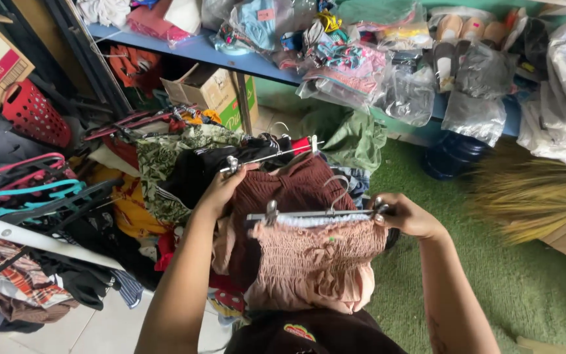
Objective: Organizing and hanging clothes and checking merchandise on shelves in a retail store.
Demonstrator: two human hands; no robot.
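Note:
A pink smocked garment (pixel 319 262) hangs from a metal clip hanger (pixel 316 214) in front of me. My right hand (pixel 409 216) grips the right clip end of that hanger. My left hand (pixel 221 189) holds the left side of a dark brown ribbed garment (pixel 293 187), which hangs on a second clip hanger (pixel 270 157) just behind the pink one. Both garments hang over a heap of mixed clothes (pixel 171 164).
Empty plastic hangers (pixel 27 190) lie at the left with a red basket (pixel 31 115) and cardboard boxes (pixel 214 88). A blue shelf (pixel 198 49) with bagged clothes runs across the top. A straw broom (pixel 532 193) lies on the green carpet (pixel 532 288) at the right.

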